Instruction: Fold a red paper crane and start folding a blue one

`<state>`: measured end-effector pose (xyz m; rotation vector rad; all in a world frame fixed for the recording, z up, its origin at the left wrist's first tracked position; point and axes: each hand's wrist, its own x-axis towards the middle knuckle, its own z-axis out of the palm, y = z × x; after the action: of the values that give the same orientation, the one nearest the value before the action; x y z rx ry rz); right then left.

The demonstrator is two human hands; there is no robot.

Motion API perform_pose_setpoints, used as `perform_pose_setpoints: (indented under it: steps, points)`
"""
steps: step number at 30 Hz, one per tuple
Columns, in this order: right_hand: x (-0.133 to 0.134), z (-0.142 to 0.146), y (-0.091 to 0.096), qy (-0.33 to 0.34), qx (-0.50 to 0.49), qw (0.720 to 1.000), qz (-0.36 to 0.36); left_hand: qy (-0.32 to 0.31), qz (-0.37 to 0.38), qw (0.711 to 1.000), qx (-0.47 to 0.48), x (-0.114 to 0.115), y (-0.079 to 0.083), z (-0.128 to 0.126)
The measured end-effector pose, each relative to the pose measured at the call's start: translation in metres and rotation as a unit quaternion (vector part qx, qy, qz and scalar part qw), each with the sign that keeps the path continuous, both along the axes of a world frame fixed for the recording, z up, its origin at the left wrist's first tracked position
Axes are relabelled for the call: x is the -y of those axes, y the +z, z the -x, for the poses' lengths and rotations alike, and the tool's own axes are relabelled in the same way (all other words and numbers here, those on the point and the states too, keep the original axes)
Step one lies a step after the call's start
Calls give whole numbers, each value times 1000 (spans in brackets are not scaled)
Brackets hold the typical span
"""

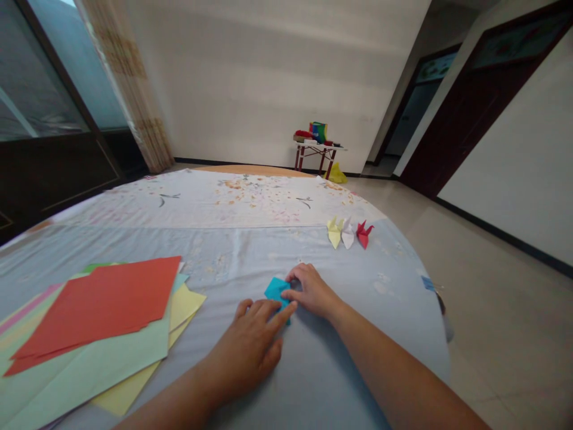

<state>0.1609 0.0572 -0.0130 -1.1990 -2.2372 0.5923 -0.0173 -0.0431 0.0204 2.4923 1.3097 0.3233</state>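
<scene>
A small piece of bright blue folded paper lies on the cloth-covered table in front of me. My left hand reaches in from the lower left, its fingers stretched out and the fingertips resting on the paper's near part. At the paper's right edge, my right hand pinches it between thumb and bent fingers. The two hands partly cover the paper, so its full folded shape is hidden. Farther off to the right stand three folded paper cranes: a yellow crane, a white crane and a red crane.
Left of my hands lies a fanned stack of coloured sheets, with red paper on top of pale green paper and yellow paper. A floral tablecloth covers the round table. By the wall stands a small side table holding several things.
</scene>
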Motion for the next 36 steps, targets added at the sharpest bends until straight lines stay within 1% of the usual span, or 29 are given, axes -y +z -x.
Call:
perform_pose_setpoints:
  steps: [2,3,5,6,7,8,9,10,12,14,18,23,27,32,36]
  points:
    - [-1,1,1,0,-42,998,40,21,-18,998,60,-7,-7,3]
    - [-2,1,2,1,-73,995,74,46,-34,994,96,-10,-11,4]
    - [-2,1,4,5,-150,975,161,117,-63,975,178,-18,-18,8]
    - [-3,1,6,9,-194,960,204,155,-58,962,218,-21,-20,9]
    - [-2,1,7,14,-238,941,239,190,-39,946,259,-25,-21,10]
    - [-2,2,8,20,-279,922,266,216,-3,929,299,-28,-21,10]
    - [-2,2,9,27,-315,905,286,229,47,912,337,-30,-19,10]
    - [-1,3,10,36,-343,889,301,232,101,894,371,-33,-16,8]
    - [0,4,10,57,-376,868,319,214,193,861,418,-36,-9,5]
    - [2,4,10,73,-392,857,326,202,237,842,441,-38,-2,2]
    - [5,5,10,81,-404,849,330,226,262,822,451,-42,6,-3]
    - [4,3,13,83,-408,849,326,242,273,811,458,-47,9,-7]
    - [3,1,14,77,-415,846,325,247,259,802,478,-47,5,-15]
    - [2,-3,11,62,-375,863,333,269,250,788,495,-44,-3,-22]
    - [0,-2,6,76,-370,872,311,259,253,782,508,-44,-6,-22]
